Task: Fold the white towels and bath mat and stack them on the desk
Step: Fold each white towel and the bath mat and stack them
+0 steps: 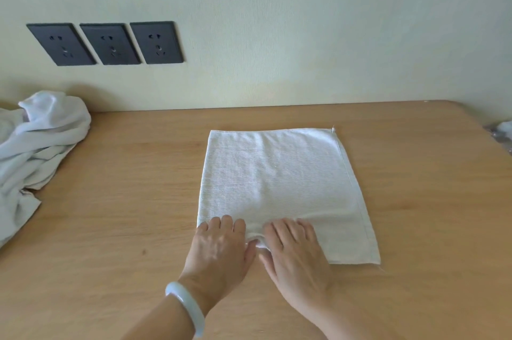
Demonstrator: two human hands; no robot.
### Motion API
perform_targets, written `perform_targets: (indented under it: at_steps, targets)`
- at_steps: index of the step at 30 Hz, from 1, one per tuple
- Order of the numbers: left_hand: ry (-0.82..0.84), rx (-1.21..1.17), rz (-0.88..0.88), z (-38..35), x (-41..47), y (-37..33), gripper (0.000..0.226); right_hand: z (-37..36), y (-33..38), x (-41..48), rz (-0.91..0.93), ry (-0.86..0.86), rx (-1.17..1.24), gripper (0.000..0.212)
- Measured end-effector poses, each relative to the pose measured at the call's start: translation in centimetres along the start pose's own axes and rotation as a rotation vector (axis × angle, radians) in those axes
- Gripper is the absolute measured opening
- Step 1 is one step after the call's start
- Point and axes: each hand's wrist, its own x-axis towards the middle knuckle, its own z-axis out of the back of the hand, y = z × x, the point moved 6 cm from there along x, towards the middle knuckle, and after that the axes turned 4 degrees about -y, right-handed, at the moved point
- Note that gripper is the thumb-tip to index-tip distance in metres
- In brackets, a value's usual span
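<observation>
At 9 o'clock on the table (pixel 133 173), a crumpled pile of white towels (pixel 36 151) waits unfolded. Just right of centre, a white towel (pixel 277 181) lies flat. At its 6 o'clock edge the left hand (pixel 221 245) and right hand (pixel 295 252) press down, fingers straight, gripping nothing. Cloth puckers between them; pushing inward may set that wrinkle, or slide the towel and skew the fold.

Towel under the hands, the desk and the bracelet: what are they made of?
The flat towel looks like cotton terry: white, matte, fine ribbed rows, stitched hem. The desk seems wood or wood-look laminate: light brown, grain streaks, smooth dull surface. The bracelet looks like pale jade or glass: milky, glossy, rigid; I cannot tell which.
</observation>
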Motion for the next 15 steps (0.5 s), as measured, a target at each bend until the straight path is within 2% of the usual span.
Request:
perform_targets:
  at_steps: [1,3,6,9,12,15]
  targets:
    - [-0.002,0.001,-0.005,0.0,0.0,0.0,0.02,-0.1,-0.2,0.2,-0.006,-0.023,-0.007,0.02]
    - [0.006,0.017,-0.022,-0.4,-0.4,0.4,0.022,-0.2,-1.9,0.2,-0.062,-0.017,-0.013,0.034]
    - [-0.074,0.038,-0.068,-0.3,-1.6,1.7,0.042,0.2,-5.9,-2.1,-0.089,-0.009,-0.058,0.047]
    - [-0.099,-0.008,-0.136,0.0,-3.2,2.6,0.044,1.2,-9.7,-5.2,-0.078,0.024,-0.058,0.057]
    - [-0.09,-0.109,-0.186,0.3,-5.0,3.8,0.046,1.8,-13.1,-7.9,-0.109,0.144,0.032,0.059]
    - [0.06,-0.29,-0.217,0.3,-6.2,5.0,0.061,3.1,-15.2,-8.7,-0.169,0.288,0.223,0.062]
